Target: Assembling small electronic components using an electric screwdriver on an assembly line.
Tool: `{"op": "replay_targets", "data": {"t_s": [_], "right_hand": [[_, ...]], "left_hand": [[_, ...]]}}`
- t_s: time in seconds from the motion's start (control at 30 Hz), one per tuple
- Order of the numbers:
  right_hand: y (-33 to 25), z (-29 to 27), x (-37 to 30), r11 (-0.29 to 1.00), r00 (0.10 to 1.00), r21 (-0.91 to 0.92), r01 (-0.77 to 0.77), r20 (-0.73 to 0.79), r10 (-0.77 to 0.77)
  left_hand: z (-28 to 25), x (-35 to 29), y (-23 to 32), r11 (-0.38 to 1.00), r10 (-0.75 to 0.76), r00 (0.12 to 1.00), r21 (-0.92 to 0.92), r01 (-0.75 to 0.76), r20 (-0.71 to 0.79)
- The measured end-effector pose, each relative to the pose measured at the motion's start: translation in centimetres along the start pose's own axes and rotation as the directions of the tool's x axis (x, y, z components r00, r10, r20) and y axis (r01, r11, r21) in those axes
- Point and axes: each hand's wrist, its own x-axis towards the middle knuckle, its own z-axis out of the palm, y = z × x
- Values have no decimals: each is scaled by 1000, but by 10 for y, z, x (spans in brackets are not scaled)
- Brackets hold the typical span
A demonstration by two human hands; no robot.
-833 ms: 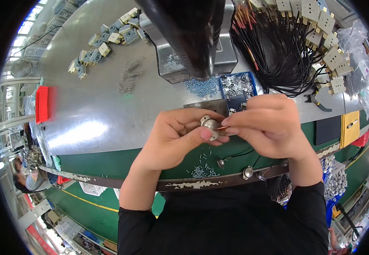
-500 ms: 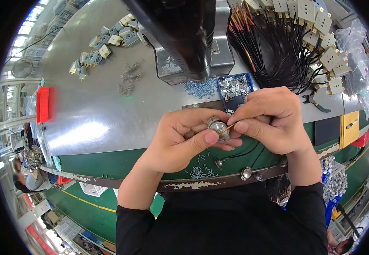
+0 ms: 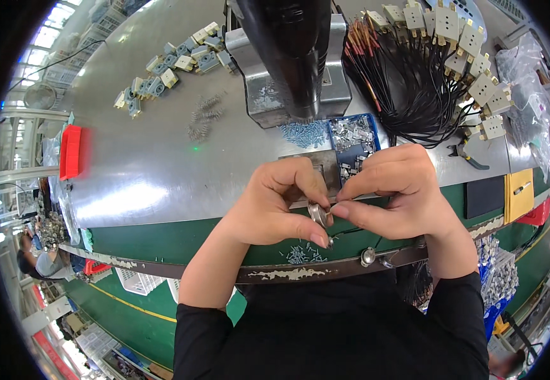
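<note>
My left hand holds a small round silver metal cap on edge between thumb and fingers, above the green strip at the table's front. Close against it on the right, my right hand has thumb and forefinger pinched at the cap's side; what they grip, if anything, is hidden. Below the hands lies a scatter of small screws. Another round metal cap with a black lead rests at the table's front edge. Just beyond my fingers is a blue tray of small metal clips.
A machine with a black column stands straight ahead, with blue screws at its foot. Grey and cream blocks and springs lie left. At right are black wires with cream sockets, pliers and a red bin far left.
The cap has been turned from facing up to standing on edge, and both hands have come slightly lower. The orange-brown wire end at my right fingertips no longer shows.
</note>
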Motion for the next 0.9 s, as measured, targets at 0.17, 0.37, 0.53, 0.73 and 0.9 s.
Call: {"op": "replay_targets", "data": {"t_s": [0.17, 0.37, 0.53, 0.73, 0.9], "right_hand": [[0, 1, 0, 999, 999, -46, 24, -38, -26], [4, 4, 0, 991, 993, -100, 88, -67, -95], [7, 5, -1, 927, 969, -313, 204, -68, -237], [21, 10, -6, 788, 891, -523, 326, -109, -442], [27, 17, -7, 861, 911, -420, 285, -159, -379]], "left_hand": [[-1, 2, -7, 922, 250, 968, 306, -238, 0], [1, 2, -10, 839, 394, 918, 428, -337, -48], [3, 1, -9, 778, 417, 906, 544, -315, -71], [16, 7, -11, 467, 591, 799, 855, -226, -112], [14, -5, -5, 568, 522, 834, 802, -183, -179]]}}
